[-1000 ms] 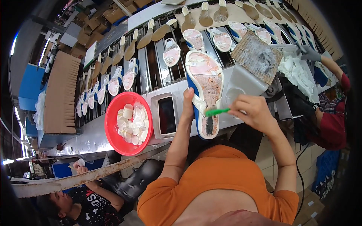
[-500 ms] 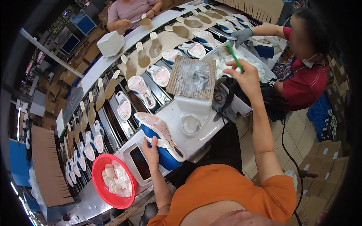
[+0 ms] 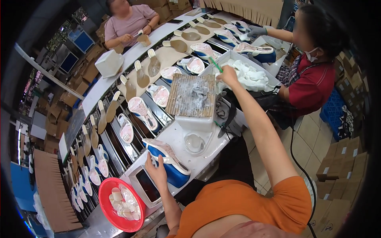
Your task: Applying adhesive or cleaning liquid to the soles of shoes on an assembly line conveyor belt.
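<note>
My left hand [image 3: 158, 173] grips a blue shoe last [image 3: 172, 173] with white sandal straps [image 3: 163, 153] stretched over it, just above the near edge of the bench. The pinkish underside of the last faces up and away from me. My right hand [image 3: 229, 76] is closed on a green-handled brush [image 3: 215, 64], held beside the white bin; its bristles are hard to make out. Left of that hand, a ridged brown board [image 3: 180, 95] smeared with grey-white residue rests on a white container [image 3: 194, 123]. A small clear cup [image 3: 194, 142] stands in front of it.
A red basin [image 3: 105, 210] of pale pieces stands beside a framed dark panel [image 3: 147, 184]. Several lasts and tan soles [image 3: 141, 77] line the conveyor. A white bin [image 3: 270, 76] holds white pieces. Co-workers sit at right [image 3: 313, 85] and across [image 3: 129, 23]. A black cable [image 3: 292, 158] hangs at right.
My right hand has moved left and away from me with the brush. The last in my left hand has tilted, showing more blue side. The right co-worker's gloved hand has moved farther back.
</note>
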A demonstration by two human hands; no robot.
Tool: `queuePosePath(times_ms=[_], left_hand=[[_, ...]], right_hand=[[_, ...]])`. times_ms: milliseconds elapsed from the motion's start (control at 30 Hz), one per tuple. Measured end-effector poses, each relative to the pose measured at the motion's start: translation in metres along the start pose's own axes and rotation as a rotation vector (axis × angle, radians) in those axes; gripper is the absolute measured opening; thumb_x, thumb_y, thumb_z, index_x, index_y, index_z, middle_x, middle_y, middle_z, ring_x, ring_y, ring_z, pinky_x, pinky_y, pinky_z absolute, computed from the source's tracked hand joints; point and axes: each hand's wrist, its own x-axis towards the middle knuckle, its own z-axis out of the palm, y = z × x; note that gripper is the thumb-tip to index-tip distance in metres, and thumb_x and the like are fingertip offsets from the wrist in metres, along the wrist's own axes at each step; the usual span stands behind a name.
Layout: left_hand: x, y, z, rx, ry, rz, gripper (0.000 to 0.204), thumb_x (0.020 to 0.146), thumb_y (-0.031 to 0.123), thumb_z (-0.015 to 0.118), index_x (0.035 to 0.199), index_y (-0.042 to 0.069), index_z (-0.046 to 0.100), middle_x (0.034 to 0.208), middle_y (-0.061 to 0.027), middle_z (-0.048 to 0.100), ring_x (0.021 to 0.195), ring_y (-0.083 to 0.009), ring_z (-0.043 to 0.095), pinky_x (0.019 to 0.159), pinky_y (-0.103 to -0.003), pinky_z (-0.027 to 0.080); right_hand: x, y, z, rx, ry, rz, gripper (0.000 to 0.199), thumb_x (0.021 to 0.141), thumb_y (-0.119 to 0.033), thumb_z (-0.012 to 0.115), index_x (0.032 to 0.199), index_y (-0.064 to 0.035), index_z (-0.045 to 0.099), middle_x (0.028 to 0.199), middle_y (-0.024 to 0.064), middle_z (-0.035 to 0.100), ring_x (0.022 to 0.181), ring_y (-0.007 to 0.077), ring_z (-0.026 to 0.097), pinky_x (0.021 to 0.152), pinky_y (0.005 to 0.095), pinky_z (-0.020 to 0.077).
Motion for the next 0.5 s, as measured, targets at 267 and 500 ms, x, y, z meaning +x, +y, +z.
queuePosePath(times_ms=[267,500], left_hand=[[-0.02,0.074,-0.074,-1.047,-0.03,0.398,0.03,0.093,0.011,0.05,0.12,0.0,0.059,0.109,-0.0123,0.06,0.105,-0.0223,0.056,0.09,-0.031,0.046],[-0.027,0.068,-0.135,-1.469,-0.494,0.604,0.016,0.093,0.013,0.051,0.104,0.003,0.055,0.09,-0.007,0.056,0.083,-0.0156,0.053,0.072,-0.026,0.042]], right_hand=[[-0.002,0.004,0.038,-0.03,0.098,0.102,0.018,0.077,-0.01,0.063,0.09,0.0018,0.067,0.097,0.0251,0.068,0.093,0.0409,0.066,0.078,0.0497,0.053],[-0.001,0.009,0.013,0.051,0.153,0.093,0.029,0.07,-0.021,0.076,0.09,-0.0009,0.07,0.095,0.0206,0.069,0.092,0.0379,0.067,0.077,0.048,0.0526]])
